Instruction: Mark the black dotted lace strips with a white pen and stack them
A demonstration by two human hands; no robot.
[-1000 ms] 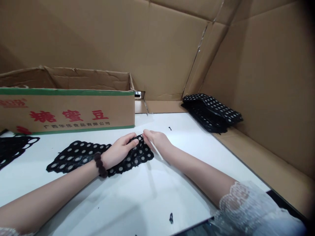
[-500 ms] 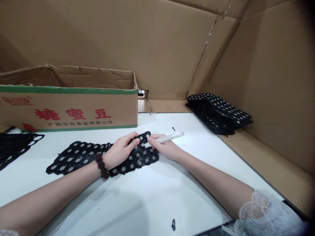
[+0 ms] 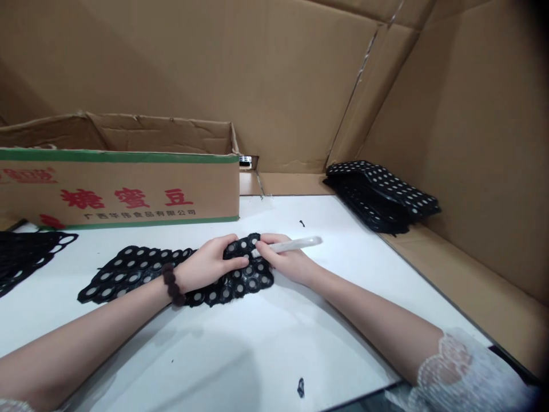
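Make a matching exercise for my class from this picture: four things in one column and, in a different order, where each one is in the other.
Things
1. white stick
2. black dotted sheet
3. box with red characters
4. folded black stack

Places
A. at the back left of the white table
B. beside the right-hand cardboard wall
C. held in the right hand
D. lying partly under the left hand

Right pairs: 1-C, 2-D, 3-A, 4-B
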